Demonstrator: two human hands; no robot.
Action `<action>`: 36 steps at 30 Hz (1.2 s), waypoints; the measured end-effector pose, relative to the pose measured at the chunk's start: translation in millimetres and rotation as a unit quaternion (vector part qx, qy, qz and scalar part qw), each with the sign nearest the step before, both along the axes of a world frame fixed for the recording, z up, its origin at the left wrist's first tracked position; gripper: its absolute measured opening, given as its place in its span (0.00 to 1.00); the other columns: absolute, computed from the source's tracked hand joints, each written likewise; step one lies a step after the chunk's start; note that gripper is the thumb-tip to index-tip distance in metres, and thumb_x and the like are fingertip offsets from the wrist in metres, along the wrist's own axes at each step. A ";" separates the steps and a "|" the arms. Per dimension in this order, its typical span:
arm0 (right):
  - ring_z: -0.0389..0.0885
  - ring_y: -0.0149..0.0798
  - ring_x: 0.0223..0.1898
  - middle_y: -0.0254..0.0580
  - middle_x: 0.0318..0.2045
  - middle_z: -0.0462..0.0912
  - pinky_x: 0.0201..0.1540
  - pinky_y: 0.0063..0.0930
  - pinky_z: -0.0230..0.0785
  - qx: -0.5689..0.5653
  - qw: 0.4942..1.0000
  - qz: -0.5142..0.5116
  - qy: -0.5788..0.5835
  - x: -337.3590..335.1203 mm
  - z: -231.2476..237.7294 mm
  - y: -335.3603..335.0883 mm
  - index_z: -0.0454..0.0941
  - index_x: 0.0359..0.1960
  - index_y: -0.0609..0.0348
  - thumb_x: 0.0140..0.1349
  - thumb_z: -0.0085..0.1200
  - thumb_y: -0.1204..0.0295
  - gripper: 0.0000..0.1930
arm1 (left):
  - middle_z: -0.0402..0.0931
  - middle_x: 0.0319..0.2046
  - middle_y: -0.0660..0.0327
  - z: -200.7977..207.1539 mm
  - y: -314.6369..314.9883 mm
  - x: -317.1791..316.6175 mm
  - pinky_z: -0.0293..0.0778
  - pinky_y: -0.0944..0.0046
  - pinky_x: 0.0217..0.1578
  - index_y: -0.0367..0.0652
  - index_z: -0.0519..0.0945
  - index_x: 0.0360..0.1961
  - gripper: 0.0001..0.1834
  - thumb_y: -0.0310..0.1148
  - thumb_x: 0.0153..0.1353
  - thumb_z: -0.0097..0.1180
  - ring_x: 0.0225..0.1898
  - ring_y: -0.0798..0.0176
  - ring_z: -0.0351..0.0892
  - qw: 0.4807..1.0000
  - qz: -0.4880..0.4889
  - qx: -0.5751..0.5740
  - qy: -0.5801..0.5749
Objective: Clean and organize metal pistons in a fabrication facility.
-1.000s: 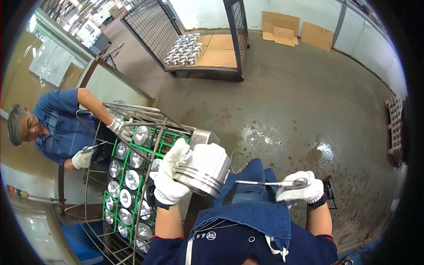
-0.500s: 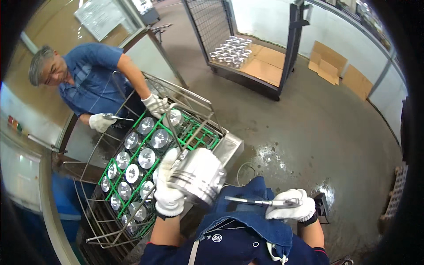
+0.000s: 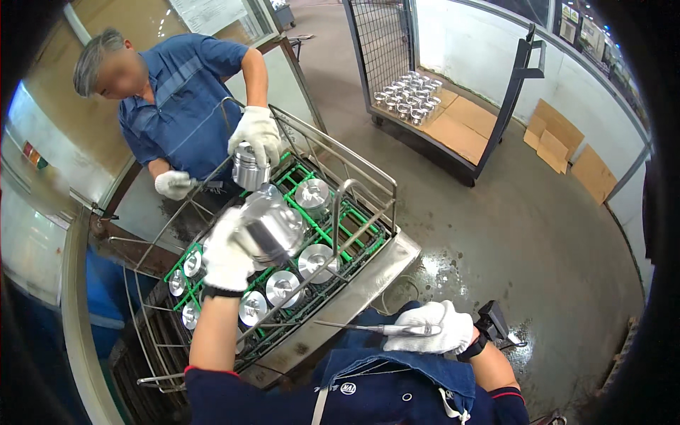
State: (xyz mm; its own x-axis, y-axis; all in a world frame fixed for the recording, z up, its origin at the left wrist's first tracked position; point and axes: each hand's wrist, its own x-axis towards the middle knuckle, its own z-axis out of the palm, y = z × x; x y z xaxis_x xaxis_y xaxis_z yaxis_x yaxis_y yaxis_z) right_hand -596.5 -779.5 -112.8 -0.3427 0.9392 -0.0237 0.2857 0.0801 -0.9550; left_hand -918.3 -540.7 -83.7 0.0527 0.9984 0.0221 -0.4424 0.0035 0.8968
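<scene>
My gloved left hand [image 3: 228,253] is closed around a shiny metal piston [image 3: 273,232] and holds it over the wire basket [image 3: 360,176]. Beneath it, several more pistons [image 3: 283,289] sit upright between the basket's green dividers [image 3: 333,241]. In front of my apron, my gloved right hand [image 3: 433,328] grips a slim metal hand tool [image 3: 350,326] whose thin end points left; its exact kind is unclear. Across the basket, a co-worker's gloved hand [image 3: 256,134] holds another piston [image 3: 249,170]. Their other hand [image 3: 174,185] has a narrow tool [image 3: 207,185].
A mesh-sided cart [image 3: 432,149] at the back carries several pistons [image 3: 409,95] on cardboard. Cardboard sheets [image 3: 549,134] lean against the right wall. A metal ledge [image 3: 397,258] runs along the basket's near side. The floor [image 3: 489,262] has wet patches.
My left hand has moved left and away from my body with the piston, over the basket. My right hand has shifted left with its tool. The co-worker has lifted a piston.
</scene>
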 end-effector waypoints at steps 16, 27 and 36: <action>0.78 0.30 0.21 0.41 0.47 0.82 0.17 0.24 0.75 0.008 0.995 -0.095 0.005 -5.1 -71.6 49.0 0.71 0.62 0.55 0.61 0.62 0.67 0.27 | 0.79 0.39 0.58 -185.3 136.3 65.9 0.82 0.58 0.38 0.38 0.72 0.50 0.27 0.11 0.45 0.49 0.37 0.58 0.82 0.989 -0.066 -0.131 0.004; 0.75 0.29 0.29 0.32 0.27 0.78 0.32 0.31 0.76 -0.220 0.898 -0.316 0.214 -35.8 -112.0 127.7 0.70 0.64 0.49 0.61 0.61 0.59 0.29 | 0.78 0.42 0.59 -175.9 112.9 21.8 0.73 0.64 0.46 0.36 0.75 0.49 0.19 0.33 0.58 0.61 0.42 0.63 0.77 0.971 -0.012 -0.102 0.217; 0.80 0.28 0.36 0.37 0.39 0.85 0.39 0.26 0.76 -0.194 0.962 -0.158 -0.107 -35.6 -81.8 128.4 0.77 0.58 0.44 0.58 0.64 0.59 0.25 | 0.81 0.38 0.46 -165.5 39.8 28.5 0.76 0.53 0.43 0.39 0.75 0.45 0.26 0.50 0.55 0.60 0.40 0.47 0.81 0.633 -0.282 0.064 0.718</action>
State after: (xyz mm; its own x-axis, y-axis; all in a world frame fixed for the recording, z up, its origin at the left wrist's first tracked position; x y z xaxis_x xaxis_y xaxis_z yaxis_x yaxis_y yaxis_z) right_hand -632.2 -651.1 -194.7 0.0097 0.9021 -0.4315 0.4315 -0.3931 -0.8120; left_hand -889.9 -500.9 -249.2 0.4573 0.8066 -0.3745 0.8689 -0.3154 0.3815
